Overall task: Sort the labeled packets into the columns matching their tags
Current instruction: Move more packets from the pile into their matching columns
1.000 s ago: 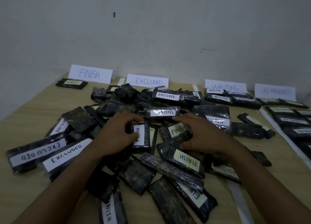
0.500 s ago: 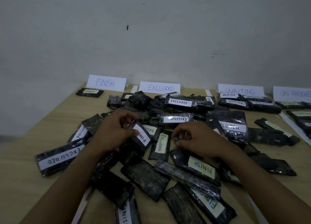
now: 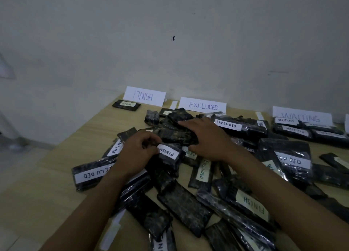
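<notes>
Fingers of the left hand (image 3: 138,152) curl round a FINISH-tagged packet (image 3: 168,153) at the left of the unsorted pile (image 3: 185,203), tag up for reading, probably bound for the FINISH sign (image 3: 144,96). Right hand (image 3: 206,137) lies flat on that pile, fingers straight, holding nothing, likely steadying it.

Dim room corner with a pale wall and a wooden table

A plain grey-white plastered wall (image 3: 188,43) fills the upper half, carrying a small dark mark (image 3: 173,38) near its middle and a faint scuff (image 3: 273,73) to the right. Against its base stands a light-brown wood-grain tabletop (image 3: 47,194), its left edge running diagonally. Beyond that edge lies a pale grey floor (image 3: 18,156). The light is low, even and bluish.
</notes>
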Action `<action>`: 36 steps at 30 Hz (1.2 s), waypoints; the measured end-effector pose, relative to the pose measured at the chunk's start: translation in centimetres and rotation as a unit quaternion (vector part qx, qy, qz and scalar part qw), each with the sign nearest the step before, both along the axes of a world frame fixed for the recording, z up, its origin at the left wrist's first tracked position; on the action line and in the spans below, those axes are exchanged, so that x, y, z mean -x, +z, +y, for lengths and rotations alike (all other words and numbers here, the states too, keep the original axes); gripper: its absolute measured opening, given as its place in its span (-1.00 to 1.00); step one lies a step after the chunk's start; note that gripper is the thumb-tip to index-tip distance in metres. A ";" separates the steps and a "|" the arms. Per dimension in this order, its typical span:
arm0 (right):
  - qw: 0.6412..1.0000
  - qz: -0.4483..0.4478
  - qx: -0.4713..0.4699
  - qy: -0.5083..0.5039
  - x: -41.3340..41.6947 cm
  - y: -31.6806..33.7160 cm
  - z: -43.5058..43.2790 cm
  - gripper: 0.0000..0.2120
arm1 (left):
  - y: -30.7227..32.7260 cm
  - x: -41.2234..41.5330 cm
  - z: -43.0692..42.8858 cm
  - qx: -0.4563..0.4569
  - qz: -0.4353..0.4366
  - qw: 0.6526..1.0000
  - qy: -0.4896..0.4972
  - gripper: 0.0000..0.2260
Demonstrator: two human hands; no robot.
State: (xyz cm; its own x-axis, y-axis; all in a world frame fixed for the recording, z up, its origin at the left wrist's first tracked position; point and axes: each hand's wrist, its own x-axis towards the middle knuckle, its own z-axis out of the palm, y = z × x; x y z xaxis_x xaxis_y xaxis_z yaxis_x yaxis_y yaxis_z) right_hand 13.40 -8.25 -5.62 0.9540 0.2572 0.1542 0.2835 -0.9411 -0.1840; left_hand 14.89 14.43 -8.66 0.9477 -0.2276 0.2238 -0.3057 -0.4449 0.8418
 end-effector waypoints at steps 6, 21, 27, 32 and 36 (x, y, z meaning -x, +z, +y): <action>0.979 0.042 -0.199 -0.029 -2.5 0.2 0.5 -0.74 | -0.1 0.1 0.1 -0.030 -0.036 0.999 -0.009 -0.82; 0.901 0.049 -0.425 -0.068 -2.1 2.1 -1.3 -0.64 | -0.3 -0.2 0.0 -0.017 -0.031 0.999 -0.010 -0.85; 0.828 0.032 -0.556 -0.071 -0.8 2.0 -2.5 -0.79 | -0.3 -0.1 -0.4 -0.086 -0.096 0.991 -0.018 -0.89; 0.755 0.103 -0.646 -0.037 2.9 3.0 -6.1 -0.65 | 0.5 0.5 -2.0 -0.192 -0.198 0.960 -0.044 -0.95; 0.731 0.081 -0.674 -0.072 8.2 4.3 -10.2 -0.58 | 2.8 2.0 -6.8 -0.193 -0.249 0.941 -0.124 -0.78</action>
State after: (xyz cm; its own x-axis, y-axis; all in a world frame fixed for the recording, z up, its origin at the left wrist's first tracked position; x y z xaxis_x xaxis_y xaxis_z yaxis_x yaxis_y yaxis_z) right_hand 5.20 -18.40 -1.35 0.9901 -0.1289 0.0560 0.0700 0.1072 -0.9918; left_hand 12.87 7.61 -5.88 0.6549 -0.5833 0.4804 -0.7535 -0.5519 0.3571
